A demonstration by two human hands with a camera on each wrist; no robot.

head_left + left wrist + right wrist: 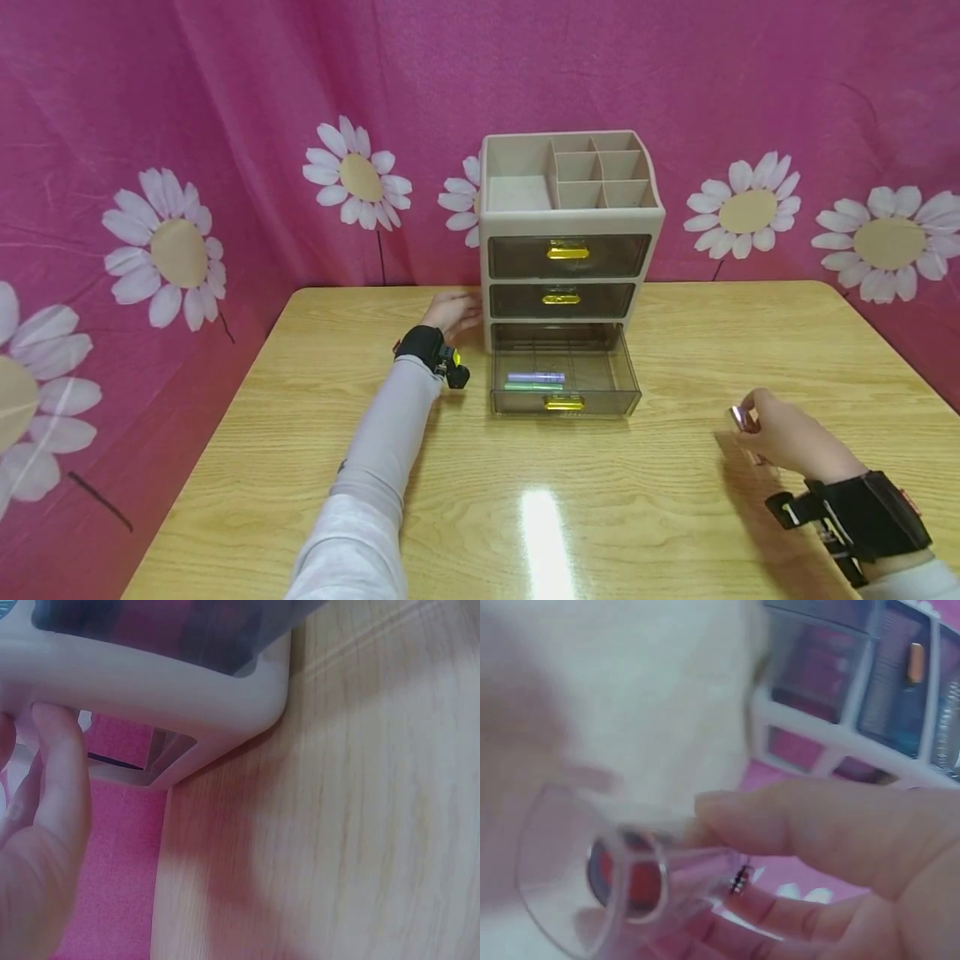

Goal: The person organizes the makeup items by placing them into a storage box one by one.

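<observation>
A beige desktop drawer organizer point(572, 222) stands at the back of the table. Its bottom drawer point(600, 404), of smoky clear plastic, is pulled out and holds a purple pen point(536, 377) and a green pen point(534, 387). My left hand point(452, 313) touches the organizer's left side; in the left wrist view its fingers point(64, 761) reach the side frame by a cutout. Off to the right, my right hand point(795, 437) grips a clear, flared plastic piece point(562, 877) with a round reddish, metal-rimmed part inside. Its exact kind I cannot tell.
The upper drawer point(525, 257) and middle drawer point(525, 302) are closed, with gold handles. Open compartments point(517, 190) top the organizer. A pink flowered curtain point(435, 75) hangs behind the wooden table point(375, 325) and along its left.
</observation>
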